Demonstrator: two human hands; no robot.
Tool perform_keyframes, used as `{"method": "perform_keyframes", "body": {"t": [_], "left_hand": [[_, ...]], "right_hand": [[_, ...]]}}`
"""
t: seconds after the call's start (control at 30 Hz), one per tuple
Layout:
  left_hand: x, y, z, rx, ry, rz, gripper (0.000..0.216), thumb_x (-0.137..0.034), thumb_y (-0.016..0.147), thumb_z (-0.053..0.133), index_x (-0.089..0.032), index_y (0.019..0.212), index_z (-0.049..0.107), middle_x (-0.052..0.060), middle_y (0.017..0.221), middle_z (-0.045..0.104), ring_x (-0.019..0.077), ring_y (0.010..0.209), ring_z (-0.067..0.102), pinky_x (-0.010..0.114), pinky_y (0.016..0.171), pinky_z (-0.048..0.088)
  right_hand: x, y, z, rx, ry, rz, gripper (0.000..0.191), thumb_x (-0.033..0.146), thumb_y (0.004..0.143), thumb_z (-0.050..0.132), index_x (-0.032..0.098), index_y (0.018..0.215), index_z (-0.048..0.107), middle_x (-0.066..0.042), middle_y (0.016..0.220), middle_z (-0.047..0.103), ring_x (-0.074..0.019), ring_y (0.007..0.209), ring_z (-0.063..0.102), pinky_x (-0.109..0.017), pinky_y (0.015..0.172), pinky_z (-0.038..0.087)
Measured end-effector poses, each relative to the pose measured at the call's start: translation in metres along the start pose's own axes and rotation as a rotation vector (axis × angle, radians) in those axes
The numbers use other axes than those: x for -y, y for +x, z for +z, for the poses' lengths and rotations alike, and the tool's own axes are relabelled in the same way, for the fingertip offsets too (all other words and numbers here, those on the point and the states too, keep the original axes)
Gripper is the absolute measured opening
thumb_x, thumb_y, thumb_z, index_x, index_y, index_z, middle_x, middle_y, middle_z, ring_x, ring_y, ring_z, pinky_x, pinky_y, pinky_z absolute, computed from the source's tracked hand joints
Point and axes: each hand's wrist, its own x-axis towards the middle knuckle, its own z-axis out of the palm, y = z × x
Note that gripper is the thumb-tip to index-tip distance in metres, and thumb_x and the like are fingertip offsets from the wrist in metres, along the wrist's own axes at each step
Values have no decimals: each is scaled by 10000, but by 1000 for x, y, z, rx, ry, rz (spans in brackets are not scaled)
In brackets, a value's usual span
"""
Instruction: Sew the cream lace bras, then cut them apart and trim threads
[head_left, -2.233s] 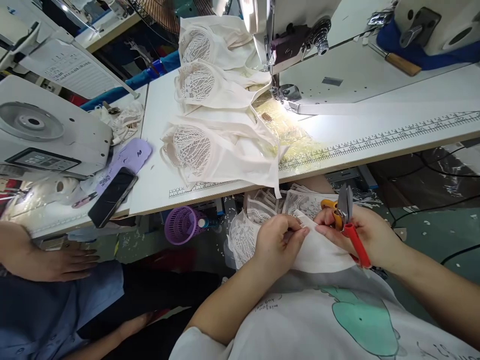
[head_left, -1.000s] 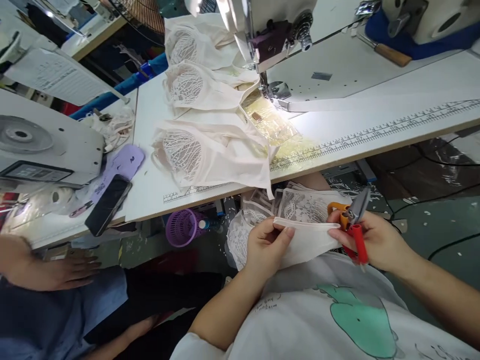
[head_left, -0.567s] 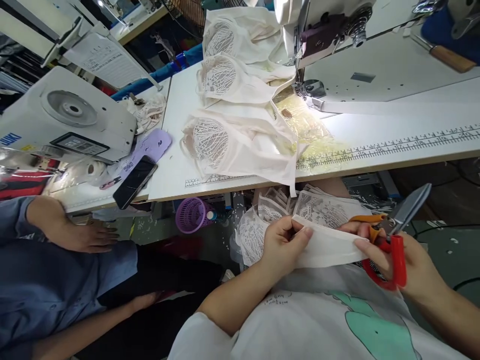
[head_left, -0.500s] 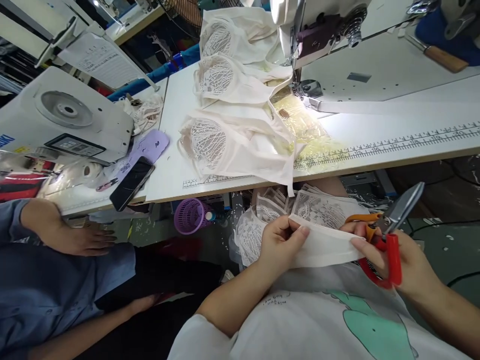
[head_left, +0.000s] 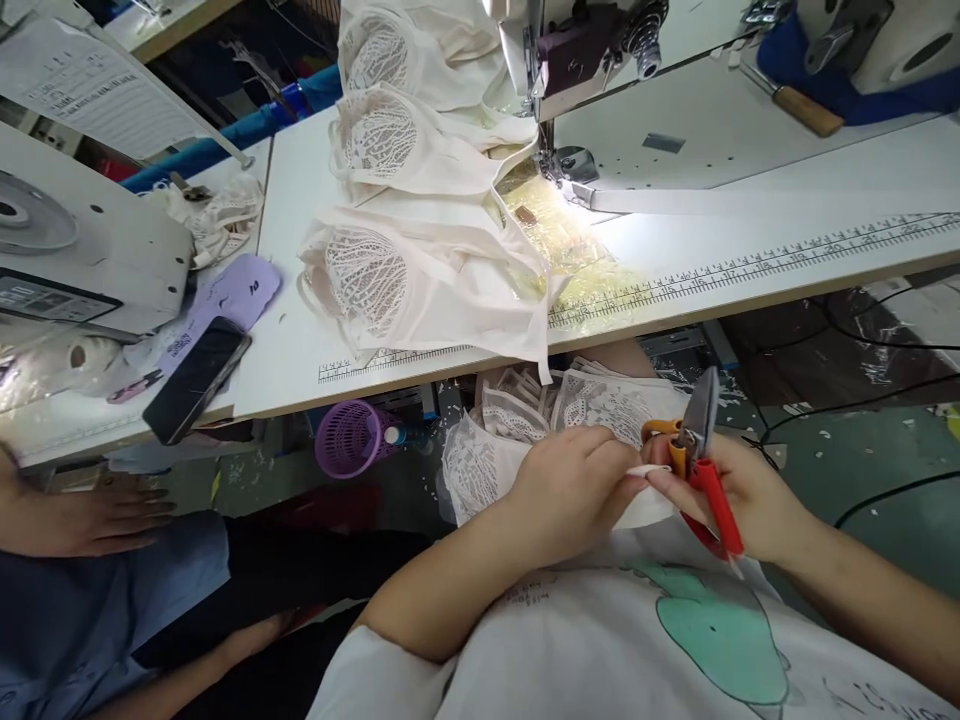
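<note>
My left hand (head_left: 574, 485) is closed, its fingertips pinching the edge of a white fabric piece (head_left: 651, 512) above my lap. My right hand (head_left: 739, 490) grips scissors (head_left: 718, 505) with red and orange handles, blades pointing up and away. Its thumb and finger also pinch the white fabric, close against my left fingertips. Most of that piece is hidden behind my hands. Beneath them, a stack of white lace bra pieces (head_left: 476, 470) rests on my lap.
Joined white lace bras (head_left: 442, 290) lie on the sewing table, running to the sewing machine's needle area (head_left: 551, 160). A phone (head_left: 196, 380) rests at the left edge. A purple basket (head_left: 346, 440) stands below. A co-worker's hand (head_left: 97, 520) is at left.
My hands have come together, and the fabric stretched between them is now bunched at my fingertips. The scissors have turned more upright. The camera view has shifted right.
</note>
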Motion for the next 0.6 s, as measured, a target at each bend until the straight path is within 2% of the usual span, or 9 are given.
{"method": "perform_keyframes", "body": {"t": [0.1, 0.2, 0.27, 0.33, 0.43, 0.6], "left_hand": [[7, -1, 2, 51, -332, -238, 136, -273, 840, 489, -162, 791, 551, 17, 710, 561, 121, 644, 515, 233, 588, 399], [11, -4, 3, 76, -739, -511, 169, -320, 800, 542, -161, 750, 512, -32, 597, 471, 75, 519, 413, 202, 510, 329], [13, -6, 5, 84, -974, -635, 236, -382, 780, 567, -164, 741, 486, -60, 539, 412, 54, 455, 343, 192, 463, 276], [14, -7, 7, 73, -1102, -703, 306, -441, 745, 603, -166, 733, 468, -74, 520, 389, 42, 428, 306, 188, 441, 244], [15, -7, 8, 64, -1113, -724, 333, -460, 724, 619, -166, 727, 463, -75, 525, 389, 38, 426, 299, 186, 438, 244], [13, -4, 3, 49, -866, -672, 204, -349, 760, 566, -160, 713, 502, -43, 578, 445, 62, 490, 357, 194, 479, 285]], "right_hand": [[-6, 0, 1, 2, 57, 54, 194, 396, 781, 636, 227, 771, 542, 24, 660, 538, -127, 559, 494, -243, 506, 451], [-10, 0, 2, -17, 102, 127, 252, 420, 737, 676, 227, 844, 555, 2, 733, 591, -141, 610, 556, -247, 536, 492], [-10, 1, 2, -29, 97, 149, 270, 422, 711, 695, 224, 834, 559, -3, 743, 602, -143, 612, 568, -245, 532, 499], [-9, 3, 2, -30, 58, 157, 272, 407, 685, 721, 223, 807, 562, 12, 705, 587, -129, 575, 542, -230, 494, 478], [-8, 6, -1, -23, -19, 171, 279, 399, 670, 736, 220, 803, 569, 22, 677, 569, -119, 546, 498, -223, 467, 444], [-3, 15, -1, -21, 31, 160, 254, 412, 724, 690, 220, 812, 547, 4, 718, 573, -134, 578, 518, -243, 489, 456]]}}
